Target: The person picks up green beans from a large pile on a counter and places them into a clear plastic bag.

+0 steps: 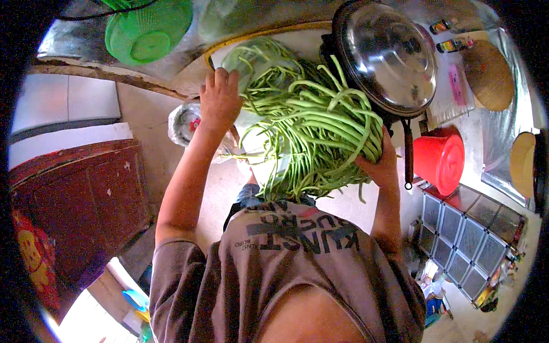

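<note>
A large heap of long green beans (pixel 317 128) lies before me, partly over a clear plastic bag (pixel 257 55) and a pale surface edged with a yellow-brown rim. My right hand (pixel 379 158) is closed around the right side of the bean bundle, its fingers partly hidden behind the pods. At the heap's upper left, my left hand (pixel 221 98) rests by the plastic bag with its fingers stretched forward; whether it pinches the bag's edge is not plain. Some bean ends hang down close to my shirt.
A lidded pan (pixel 386 55) with a long handle stands right of the beans, near a red plastic bucket (pixel 439 160). Upper left is a green plastic basket (pixel 148 38). A plastic-wrapped item (pixel 185 124) lies below my left hand's side. Small bottles (pixel 454 44) lie upper right.
</note>
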